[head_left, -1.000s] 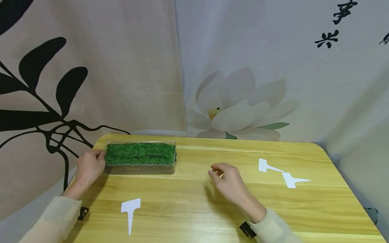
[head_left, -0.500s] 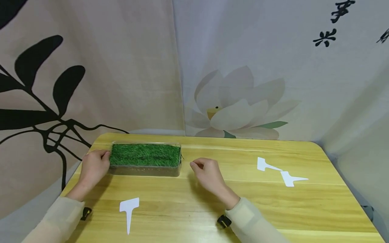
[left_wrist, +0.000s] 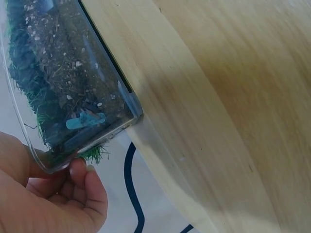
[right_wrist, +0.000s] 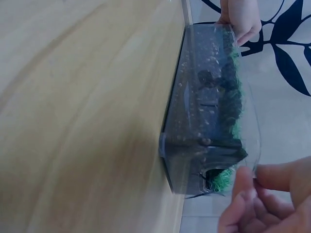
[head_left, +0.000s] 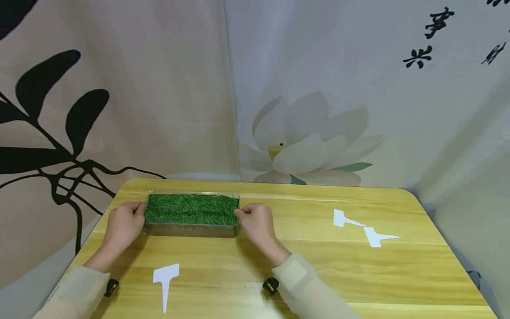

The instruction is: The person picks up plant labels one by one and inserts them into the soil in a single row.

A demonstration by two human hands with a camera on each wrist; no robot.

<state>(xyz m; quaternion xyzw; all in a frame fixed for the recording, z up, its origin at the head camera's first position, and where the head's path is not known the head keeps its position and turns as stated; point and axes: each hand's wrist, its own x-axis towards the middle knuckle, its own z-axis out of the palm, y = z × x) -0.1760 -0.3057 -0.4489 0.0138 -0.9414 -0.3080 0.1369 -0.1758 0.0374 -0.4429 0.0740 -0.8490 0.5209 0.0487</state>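
A clear plastic box (head_left: 191, 230) with brown soil inside stands at the back left of the table, a mat of green grass (head_left: 191, 209) over the top. My left hand (head_left: 125, 223) pinches its left rim between thumb and curled fingers; the left wrist view shows this grip (left_wrist: 53, 194) at the upper corner. At the opposite end my right hand (head_left: 258, 226) pinches the right rim, thumb and forefinger meeting at the edge in the right wrist view (right_wrist: 267, 199). Through the wall (left_wrist: 68, 68), small pale stones show in the soil.
One white T-shaped plant label (head_left: 165, 281) lies at the front left of the wooden table (head_left: 318, 270). Two more labels, one (head_left: 344, 218) behind the other (head_left: 376, 237), lie on the right. A printed curtain (head_left: 191, 88) hangs behind the back edge.
My right hand has moved left to the box's right end and now pinches its rim. Earlier the box shifted a little to the right with my left hand on it.
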